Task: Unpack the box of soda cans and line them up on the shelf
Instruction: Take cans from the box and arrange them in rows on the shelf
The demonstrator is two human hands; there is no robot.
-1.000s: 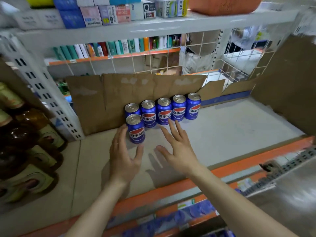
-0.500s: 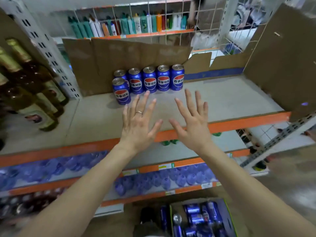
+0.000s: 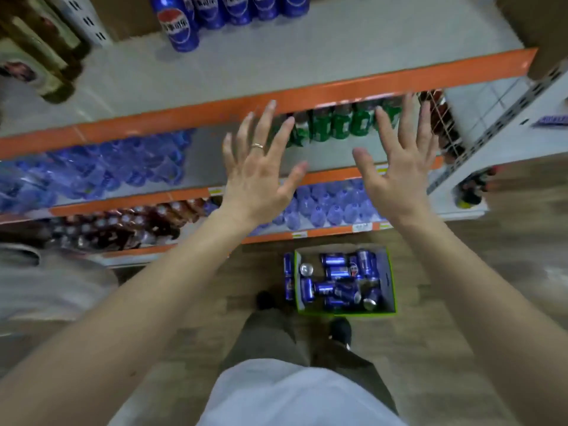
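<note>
Looking down, I saw blue cans (image 3: pixel 196 16) standing on the top shelf (image 3: pixel 307 90) at the left, my left hand (image 3: pixel 256 179) and right hand (image 3: pixel 399 176) empty with fingers spread, and the box (image 3: pixel 388 278) of cans on the floor below.

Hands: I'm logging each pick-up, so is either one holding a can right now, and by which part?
Nothing is held. The left hand and right hand are both open with fingers spread, above the box of cans.

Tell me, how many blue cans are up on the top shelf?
5 blue soda cans: one in front, four behind it. More may hide above the picture's edge.
</note>
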